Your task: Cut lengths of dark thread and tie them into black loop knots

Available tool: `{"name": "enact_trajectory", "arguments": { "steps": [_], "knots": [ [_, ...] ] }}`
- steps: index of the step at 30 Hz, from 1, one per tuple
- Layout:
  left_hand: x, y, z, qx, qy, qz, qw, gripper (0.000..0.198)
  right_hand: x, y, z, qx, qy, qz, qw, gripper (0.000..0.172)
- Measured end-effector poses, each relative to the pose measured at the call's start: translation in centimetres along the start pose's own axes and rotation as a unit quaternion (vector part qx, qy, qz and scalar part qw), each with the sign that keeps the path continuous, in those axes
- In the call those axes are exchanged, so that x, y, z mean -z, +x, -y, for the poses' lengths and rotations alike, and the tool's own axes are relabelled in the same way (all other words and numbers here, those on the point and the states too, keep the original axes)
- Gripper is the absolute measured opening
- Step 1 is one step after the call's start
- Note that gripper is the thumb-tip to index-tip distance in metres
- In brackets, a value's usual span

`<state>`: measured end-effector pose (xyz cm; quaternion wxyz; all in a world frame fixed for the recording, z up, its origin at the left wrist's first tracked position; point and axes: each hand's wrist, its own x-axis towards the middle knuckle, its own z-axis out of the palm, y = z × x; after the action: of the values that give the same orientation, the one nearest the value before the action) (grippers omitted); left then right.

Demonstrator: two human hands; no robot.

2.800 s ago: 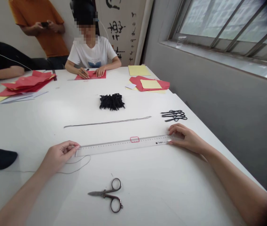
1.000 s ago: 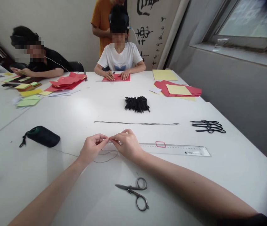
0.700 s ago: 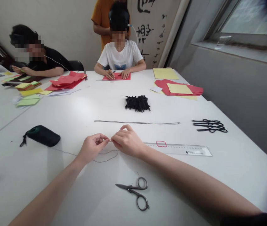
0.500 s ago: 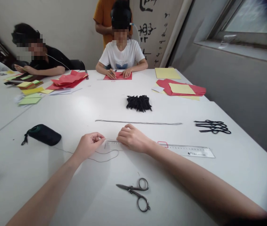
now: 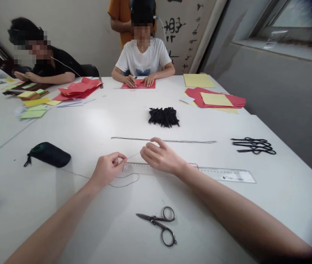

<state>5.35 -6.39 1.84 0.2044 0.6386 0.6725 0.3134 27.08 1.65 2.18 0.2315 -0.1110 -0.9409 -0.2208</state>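
Note:
A thin dark cord (image 5: 134,156) stretches between my two hands, just above the left end of a clear ruler (image 5: 224,174). My left hand (image 5: 109,167) pinches the cord between thumb and fingertips. My right hand (image 5: 161,157) is closed on the cord's other part over the ruler, its index finger raised; its fingertips are partly hidden. From my left hand the cord loops on the table and runs back toward a black pouch (image 5: 51,154) with a drawstring. Beyond my hands lie long dark cords (image 5: 183,141), stretched straight. Open scissors (image 5: 157,223) rest nearer me.
A bundle of short black cords (image 5: 163,117) sits mid-table, folded black cords (image 5: 254,146) at right. Red and yellow paper (image 5: 216,99) lies far right, more red paper (image 5: 80,89) far left. A person (image 5: 145,58) sits opposite with hands on red paper; another sits at left.
My right hand has lifted slightly off the ruler and moved right, its index finger rising. The cord between my hands now shows longer and slants upward. The whole view has shifted slightly.

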Motion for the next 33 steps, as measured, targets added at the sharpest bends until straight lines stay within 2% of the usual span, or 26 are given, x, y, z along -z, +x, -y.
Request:
{"name": "enact_trajectory", "arguments": {
  "steps": [3, 7, 11, 18, 26, 33],
  "knots": [
    [-0.1, 0.0, -0.1, -0.001, -0.012, -0.023, 1.0, 0.022, 0.2, 0.0, -0.2, 0.024, -0.026, -0.015, 0.999, 0.034],
    [0.1, 0.2, 0.5, 0.007, 0.018, 0.0, 1.0, 0.021, -1.0, -0.3, -0.2, 0.064, 0.034, 0.027, 0.997, 0.031],
    [0.3, 0.5, 1.0, 0.019, 0.019, 0.015, 1.0, 0.022, -1.7, -0.3, 0.2, 0.064, 0.075, 0.038, 0.994, 0.029],
    [0.4, 0.4, 0.4, 0.035, 0.02, 0.031, 0.999, 0.022, -1.4, 0.0, 0.3, 0.068, 0.096, 0.051, 0.992, 0.03],
    [0.2, 0.1, 0.8, -0.008, 0.056, 0.037, 0.998, 0.021, -1.4, -0.1, 0.3, 0.067, 0.096, 0.065, 0.991, 0.03],
    [0.6, -0.1, 1.1, -0.07, 0.138, 0.052, 0.987, 0.022, -1.3, -0.2, 0.3, 0.064, 0.103, 0.064, 0.991, 0.029]
  ]
}}
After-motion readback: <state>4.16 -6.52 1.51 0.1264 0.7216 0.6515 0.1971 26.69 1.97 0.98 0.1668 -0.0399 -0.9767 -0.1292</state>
